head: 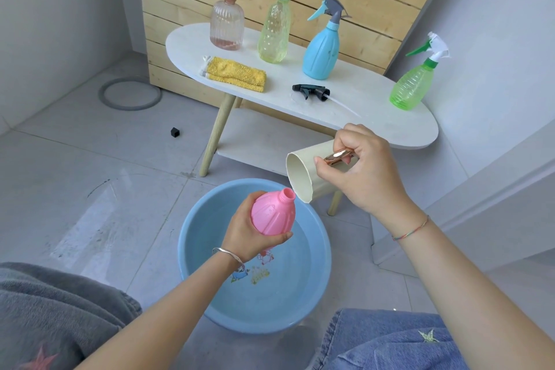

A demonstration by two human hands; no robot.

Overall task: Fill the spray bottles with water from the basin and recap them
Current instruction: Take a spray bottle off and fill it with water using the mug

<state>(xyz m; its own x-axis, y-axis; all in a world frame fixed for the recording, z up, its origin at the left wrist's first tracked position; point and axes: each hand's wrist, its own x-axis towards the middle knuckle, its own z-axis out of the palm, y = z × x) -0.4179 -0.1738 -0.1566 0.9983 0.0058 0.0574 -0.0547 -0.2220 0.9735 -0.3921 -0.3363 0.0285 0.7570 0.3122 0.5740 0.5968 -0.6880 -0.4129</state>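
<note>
The left hand (244,234) wraps around the belly of the uncapped pink bottle (271,213), tilting it over the blue basin (192,237) with its threaded neck turned toward the cup. The right hand (365,173) grips the cream cup (300,180) by its shiny handle, the cup tipped almost on its side with its lip just beside the bottle's mouth. The bottle looks like thin, light plastic, likely to flex if squeezed and to grow heavier and slicker as it fills, so a broad hold round the ribbed body suits it. The narrow mouth invites spills. Its black spray head (312,91) lies on the white surface (390,123), near four capped bottles.
</note>
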